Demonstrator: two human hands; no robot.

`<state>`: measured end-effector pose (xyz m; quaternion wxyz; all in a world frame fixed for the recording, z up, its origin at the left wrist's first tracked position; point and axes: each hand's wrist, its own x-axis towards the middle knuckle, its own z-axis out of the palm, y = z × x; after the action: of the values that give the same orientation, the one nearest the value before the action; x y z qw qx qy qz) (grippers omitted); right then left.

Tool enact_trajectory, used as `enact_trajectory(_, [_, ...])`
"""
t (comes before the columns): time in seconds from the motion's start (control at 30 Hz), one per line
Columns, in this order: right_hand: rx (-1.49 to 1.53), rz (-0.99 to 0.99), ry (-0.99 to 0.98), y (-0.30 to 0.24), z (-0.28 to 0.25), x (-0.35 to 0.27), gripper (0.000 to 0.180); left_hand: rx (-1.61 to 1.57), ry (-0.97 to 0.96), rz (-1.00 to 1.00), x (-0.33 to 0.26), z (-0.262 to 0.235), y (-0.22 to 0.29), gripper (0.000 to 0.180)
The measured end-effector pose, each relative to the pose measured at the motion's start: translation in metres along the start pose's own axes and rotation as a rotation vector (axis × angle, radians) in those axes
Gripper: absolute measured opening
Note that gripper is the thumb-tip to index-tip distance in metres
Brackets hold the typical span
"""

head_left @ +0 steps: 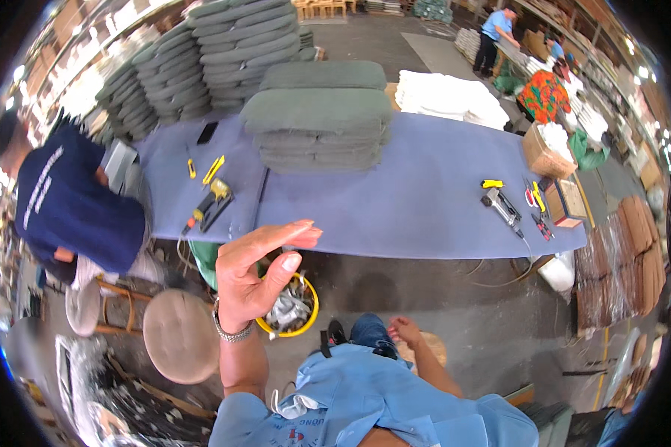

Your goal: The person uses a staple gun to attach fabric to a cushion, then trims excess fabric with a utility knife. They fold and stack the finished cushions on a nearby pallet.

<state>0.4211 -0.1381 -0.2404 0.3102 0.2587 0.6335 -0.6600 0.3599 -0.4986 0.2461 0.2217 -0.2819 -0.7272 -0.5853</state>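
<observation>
My left hand (259, 272) is raised in front of the table's near edge, thumb apart from the outstretched fingers, with nothing in it. A metal watch (232, 332) circles that wrist. Beneath it on the floor is a yellow-rimmed bucket (314, 313) filled with scraps. My right hand (405, 331) hangs low beside my leg, near a round wooden seat (431, 349); its fingers are loosely bent and apart, and I see nothing in them. Across the blue-covered table (432, 194) stands a stack of dark green cushions (317, 119), which neither hand touches.
A nail gun (502, 212), pliers (543, 227) and a small box (566, 203) lie at right. Another pneumatic tool (215, 201), yellow cutters (213, 170) and a phone (207, 133) lie at left. A co-worker (82, 197) sits at the left end, near a round cushioned stool (180, 335).
</observation>
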Motion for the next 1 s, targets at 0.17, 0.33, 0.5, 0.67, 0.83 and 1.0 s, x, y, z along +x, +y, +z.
enact_trajectory(0.17, [0.182,-0.391,0.028,-0.22,-0.01,0.022,0.03,0.02,0.128,-0.294,0.067,-0.035,-0.112,0.029])
enact_trajectory(0.33, [0.157,-0.773,0.036,-0.465,0.023,0.034,0.046,0.405,0.326,-0.513,0.133,-0.112,-0.273,0.04])
enact_trajectory(0.5, [0.082,-0.686,-0.03,-0.591,0.048,0.085,0.077,0.312,0.534,-0.846,0.188,-0.143,-0.371,0.056])
enact_trajectory(0.67, [-0.067,-0.631,-0.019,-0.608,0.06,0.111,0.089,0.428,0.612,-0.783,0.188,-0.143,-0.434,0.056])
enact_trajectory(0.83, [0.047,-0.78,-0.095,-0.597,0.053,0.102,0.076,0.151,0.735,-0.724,0.166,-0.143,-0.447,0.055])
enact_trajectory(1.0, [-0.065,-0.901,-0.185,-0.666,0.049,0.082,0.071,0.197,0.806,-0.623,0.221,-0.146,-0.375,0.047])
